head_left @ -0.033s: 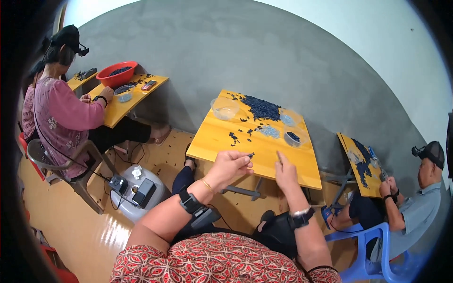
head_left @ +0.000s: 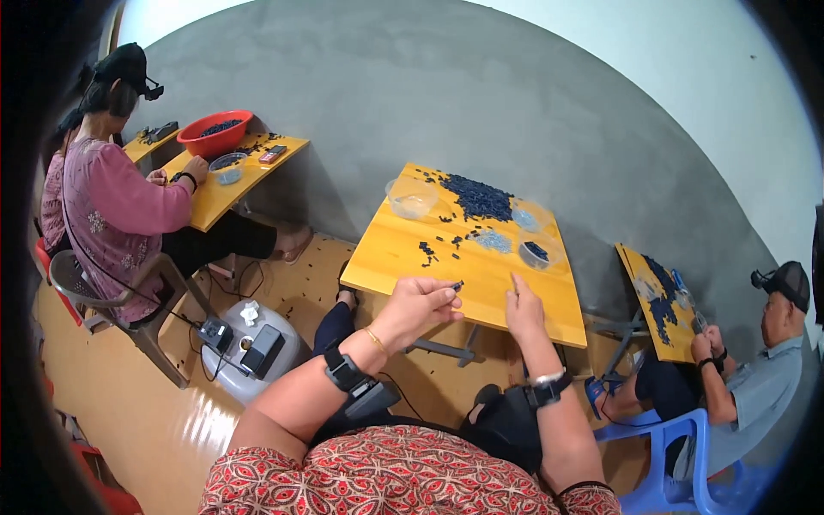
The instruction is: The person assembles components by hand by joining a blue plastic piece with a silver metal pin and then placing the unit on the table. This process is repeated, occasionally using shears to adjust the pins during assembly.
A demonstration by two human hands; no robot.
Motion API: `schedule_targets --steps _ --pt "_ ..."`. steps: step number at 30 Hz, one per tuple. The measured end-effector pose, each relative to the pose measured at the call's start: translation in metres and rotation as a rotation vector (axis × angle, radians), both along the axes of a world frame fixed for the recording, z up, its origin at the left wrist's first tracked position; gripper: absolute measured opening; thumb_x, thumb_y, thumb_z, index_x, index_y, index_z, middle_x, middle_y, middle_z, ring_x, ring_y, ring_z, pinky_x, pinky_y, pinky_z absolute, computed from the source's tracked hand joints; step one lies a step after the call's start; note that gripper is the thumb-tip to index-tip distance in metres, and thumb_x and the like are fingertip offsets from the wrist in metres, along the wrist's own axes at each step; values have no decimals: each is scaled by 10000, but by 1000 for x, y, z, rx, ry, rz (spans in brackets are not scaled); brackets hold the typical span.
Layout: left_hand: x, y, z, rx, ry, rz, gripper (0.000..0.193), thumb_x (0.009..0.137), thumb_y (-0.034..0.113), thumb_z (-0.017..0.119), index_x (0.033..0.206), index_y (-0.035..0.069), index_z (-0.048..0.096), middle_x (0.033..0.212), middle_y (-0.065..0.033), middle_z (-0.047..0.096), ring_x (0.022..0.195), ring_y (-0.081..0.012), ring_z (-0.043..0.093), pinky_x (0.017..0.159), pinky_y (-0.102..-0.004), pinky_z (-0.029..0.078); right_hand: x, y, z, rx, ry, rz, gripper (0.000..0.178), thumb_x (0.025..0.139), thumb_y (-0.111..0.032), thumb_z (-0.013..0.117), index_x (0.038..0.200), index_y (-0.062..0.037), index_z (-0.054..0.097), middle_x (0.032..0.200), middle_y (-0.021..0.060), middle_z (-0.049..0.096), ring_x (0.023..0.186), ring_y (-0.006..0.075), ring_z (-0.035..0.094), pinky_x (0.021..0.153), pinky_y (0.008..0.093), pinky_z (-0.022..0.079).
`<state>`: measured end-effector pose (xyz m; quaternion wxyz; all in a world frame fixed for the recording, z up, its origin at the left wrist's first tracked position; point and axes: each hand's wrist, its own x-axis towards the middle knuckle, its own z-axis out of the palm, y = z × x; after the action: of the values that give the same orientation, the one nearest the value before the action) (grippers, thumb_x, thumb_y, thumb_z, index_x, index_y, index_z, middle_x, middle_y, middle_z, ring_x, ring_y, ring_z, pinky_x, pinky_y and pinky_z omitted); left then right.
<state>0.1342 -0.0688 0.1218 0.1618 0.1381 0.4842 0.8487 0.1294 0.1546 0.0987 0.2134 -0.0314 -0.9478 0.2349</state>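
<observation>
My left hand (head_left: 422, 302) is closed in a pinch on a small black plastic piece (head_left: 457, 285), held above the near edge of the yellow table (head_left: 378, 257). To its right, my right hand (head_left: 524, 309) hovers over the same table, index finger pointing up and other fingers curled. Whatever sits between its thumb and finger is too small to make out. Farther back lies a heap of black pieces (head_left: 481, 197), with a pile of small clear pieces (head_left: 493, 241) in front. A clear round tub (head_left: 537, 251) at the right holds black pieces; another clear tub (head_left: 410, 199) stands at the left.
On the left, a person in pink (head_left: 129, 189) works at a table with a red basin (head_left: 215, 133). A person in a grey-blue shirt (head_left: 751, 386) sits at another table on the right. A grey stool (head_left: 257, 369) carrying devices and cables stands left of my arm.
My right hand has shifted slightly, its index finger now nearer upright. The left hand keeps its pinch on the black piece. The whole view has moved a little.
</observation>
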Motion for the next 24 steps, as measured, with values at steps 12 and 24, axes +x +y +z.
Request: schedule_targets --steps 12,24 --pt "0 -12 -1 141 -66 -145 134 842 73 527 902 -35 578 734 -61 583 661 -138 582 679 -303 534 -71 39 -79 429 9 -28 337 806 -212 542 1101 -58 497 1012 154 511 901 281 517 774 361 423" --pt "-8 3 -10 -132 62 -63 129 837 62 532 901 -36 587 733 -54 593 648 -134 596 627 -253 523 8 -52 33 -275 197 657 82 815 -19 521 892 -7 546 742 58 557 680 102 521 612 225 427"
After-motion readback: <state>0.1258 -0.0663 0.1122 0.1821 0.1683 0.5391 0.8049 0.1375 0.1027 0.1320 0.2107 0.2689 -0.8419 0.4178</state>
